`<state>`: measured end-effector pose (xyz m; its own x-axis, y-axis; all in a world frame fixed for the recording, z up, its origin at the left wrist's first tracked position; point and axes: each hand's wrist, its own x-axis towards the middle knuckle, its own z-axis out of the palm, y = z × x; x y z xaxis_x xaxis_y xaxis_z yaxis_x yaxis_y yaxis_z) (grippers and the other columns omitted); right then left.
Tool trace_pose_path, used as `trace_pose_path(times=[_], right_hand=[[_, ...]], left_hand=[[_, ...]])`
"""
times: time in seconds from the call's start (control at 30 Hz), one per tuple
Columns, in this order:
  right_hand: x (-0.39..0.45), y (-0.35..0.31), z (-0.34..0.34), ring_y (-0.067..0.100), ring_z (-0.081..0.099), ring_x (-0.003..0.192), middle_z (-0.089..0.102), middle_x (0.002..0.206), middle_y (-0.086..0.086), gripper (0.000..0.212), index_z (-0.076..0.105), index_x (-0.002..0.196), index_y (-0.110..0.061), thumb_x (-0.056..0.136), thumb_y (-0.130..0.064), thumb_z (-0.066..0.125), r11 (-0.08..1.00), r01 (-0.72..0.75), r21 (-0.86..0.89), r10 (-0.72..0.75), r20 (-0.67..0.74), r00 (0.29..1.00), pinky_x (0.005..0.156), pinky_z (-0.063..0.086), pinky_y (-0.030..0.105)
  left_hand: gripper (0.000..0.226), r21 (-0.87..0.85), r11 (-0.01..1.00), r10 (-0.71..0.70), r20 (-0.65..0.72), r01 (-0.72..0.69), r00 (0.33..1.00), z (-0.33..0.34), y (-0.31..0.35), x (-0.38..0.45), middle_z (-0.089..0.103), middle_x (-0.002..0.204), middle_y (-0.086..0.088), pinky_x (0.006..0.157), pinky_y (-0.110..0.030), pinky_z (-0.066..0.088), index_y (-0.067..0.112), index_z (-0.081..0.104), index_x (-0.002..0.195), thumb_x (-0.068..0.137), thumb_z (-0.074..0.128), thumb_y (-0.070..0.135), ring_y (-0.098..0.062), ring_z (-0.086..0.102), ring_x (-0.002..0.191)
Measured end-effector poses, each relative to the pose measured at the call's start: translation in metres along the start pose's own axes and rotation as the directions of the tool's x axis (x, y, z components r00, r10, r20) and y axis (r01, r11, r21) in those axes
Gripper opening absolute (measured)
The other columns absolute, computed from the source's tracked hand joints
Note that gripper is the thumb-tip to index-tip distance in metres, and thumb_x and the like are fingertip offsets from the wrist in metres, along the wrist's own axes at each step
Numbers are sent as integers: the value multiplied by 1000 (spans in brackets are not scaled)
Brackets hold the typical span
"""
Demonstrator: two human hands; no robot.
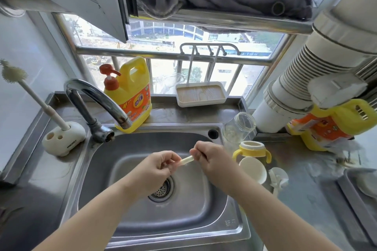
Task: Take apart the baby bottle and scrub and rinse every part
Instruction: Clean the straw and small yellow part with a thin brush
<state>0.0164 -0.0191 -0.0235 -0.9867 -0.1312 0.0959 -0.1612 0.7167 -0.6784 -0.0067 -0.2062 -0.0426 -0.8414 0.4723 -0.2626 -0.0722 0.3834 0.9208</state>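
**Holding a small bottle part over the sink**

Gripping a short, pale tube-like bottle part (186, 160) between them, both hands are raised above the basin of the steel sink (142, 220), slightly beyond its drain strainer (162, 189). The left hand (155, 166) has its fingers curled and pinches one end of the part; the right hand (208, 156) has its fingers curled round the other end. What kind of part this is cannot be told.

Just right of the sink, on the steel counter, stands the clear bottle body (237, 128), open and upright. Nearer the viewer, also right of the sink, sits the yellow handled collar (252, 150), and in front of it a white cap (253, 169) lies on its side, with a further pale translucent piece (278, 178) beside it.

Behind the sink, the chrome faucet (98, 102) arches over the basin's far left corner, no water visible at its spout. A yellow detergent jug (131, 96) with an orange pump stands behind the sink. Left of the sink, a white bottle brush (30, 91) leans in its white holder (63, 137). A small white tray rack (201, 92) rests on the ledge behind the sink.
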Motion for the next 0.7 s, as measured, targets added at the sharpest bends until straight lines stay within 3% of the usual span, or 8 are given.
trace_pose_path(times=[0.1,0.2,0.33,0.4,0.47,0.6,0.7], right_hand=[[-2,12,-9,4,42,57,41,56,-9,31,55,72,-3,96,-22,49,995,-95,34,97,-50,994,54,32,18],[-10,9,-6,1,43,58,40,56,-10,30,56,73,-7,95,-26,49,998,-61,7,62,-24,998,56,32,16],[-20,16,-7,2,43,57,39,54,-9,27,54,71,-11,95,-22,51,996,-80,32,80,4,997,54,30,16],[-23,26,-20,4,42,55,40,53,-8,28,53,71,-10,95,-22,52,991,-131,8,131,-9,991,53,31,17],[-27,34,-29,4,42,54,40,53,-6,30,55,74,-6,95,-26,50,983,-180,-24,179,-39,983,52,31,18],[-34,31,-24,1,45,56,39,53,-8,28,57,75,-5,95,-23,51,994,-107,-10,107,-23,994,51,30,15],[-41,43,-31,5,43,55,40,52,-9,28,55,71,-10,95,-23,51,986,-166,-11,166,-33,986,55,31,17]], left_hand=[[20,27,1000,-3,-6,3,1000,8,1,4,42,62,1,55,-26,30,28,66,81,94,54,17,-16,34,58],[14,213,976,33,22,-36,999,15,1,8,41,55,8,52,-24,30,28,61,85,95,51,27,-10,33,50],[19,232,972,-11,149,-24,989,28,10,9,59,62,8,53,-18,41,19,56,90,94,43,6,-7,48,52],[18,279,959,21,136,-58,991,30,13,10,63,71,3,60,-21,44,16,53,84,93,44,4,-7,52,58],[19,288,953,66,98,-92,993,32,13,14,58,68,4,60,-19,40,18,50,79,91,47,4,-4,45,58],[14,388,912,106,91,-133,990,49,12,22,47,59,7,59,-29,39,24,51,80,94,51,25,-10,41,56],[19,446,882,130,83,-153,988,58,13,27,48,55,14,54,-23,34,31,52,75,93,52,30,-9,40,53]])
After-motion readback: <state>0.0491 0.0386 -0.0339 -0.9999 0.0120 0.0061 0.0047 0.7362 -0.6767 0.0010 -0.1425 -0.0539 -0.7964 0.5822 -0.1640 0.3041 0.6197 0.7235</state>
